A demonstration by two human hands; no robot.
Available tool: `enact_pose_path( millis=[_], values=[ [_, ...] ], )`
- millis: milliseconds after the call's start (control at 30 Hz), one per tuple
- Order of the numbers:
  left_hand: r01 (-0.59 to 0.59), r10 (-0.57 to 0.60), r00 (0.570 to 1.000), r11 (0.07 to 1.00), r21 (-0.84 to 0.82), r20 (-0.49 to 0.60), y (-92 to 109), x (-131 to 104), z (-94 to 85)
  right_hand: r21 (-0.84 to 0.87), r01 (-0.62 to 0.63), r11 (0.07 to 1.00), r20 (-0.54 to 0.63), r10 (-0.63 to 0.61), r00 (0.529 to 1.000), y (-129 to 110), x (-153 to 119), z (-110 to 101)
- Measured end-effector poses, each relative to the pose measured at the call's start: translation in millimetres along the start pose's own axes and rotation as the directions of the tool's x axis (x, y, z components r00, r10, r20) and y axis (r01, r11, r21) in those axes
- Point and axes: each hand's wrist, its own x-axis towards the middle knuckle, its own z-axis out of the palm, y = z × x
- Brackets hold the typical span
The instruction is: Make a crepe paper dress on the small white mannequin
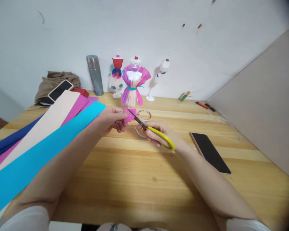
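Observation:
Between its thumb and fingers, my left hand pinches a small piece of pink paper above the wooden table. My right hand is closed on yellow-handled scissors, whose blades point left and lie across the pink piece. Just behind the hands are a roll of tape and, partly hidden by my right hand, another pale ring. A small dress form in a purple and peach paper dress stands behind the pink piece.
Long strips of blue, peach and pink paper cover the table's left side. At the back stand a flask and other dress forms. A phone lies right; a glue stick and markers are near the wall.

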Motion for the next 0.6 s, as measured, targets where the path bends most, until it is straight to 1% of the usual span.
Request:
enact_pose_path(
  millis=[333, 467, 600],
  values=[
    [0.021, -0.020, 0.999, 1.000, -0.019, 0.025, -1.0, -0.7, 0.2, -0.030, 0.013, 0.999, -0.029, -0.014, 0.999, -0.9, -0.3, -0.6],
    [0.019, -0.019, 0.999, 1.000, -0.018, 0.026, -2.4, 0.0, 0.2, -0.026, 0.017, 1.000, -0.020, -0.017, 1.000, -0.5, 0.6, -1.5],
    [-0.020, 0.020, 0.999, 1.000, -0.004, 0.038, -3.2, -0.6, -0.7, -0.019, 0.010, 1.000, -0.014, -0.011, 1.000, 1.3, 1.4, -1.7]
  ],
)
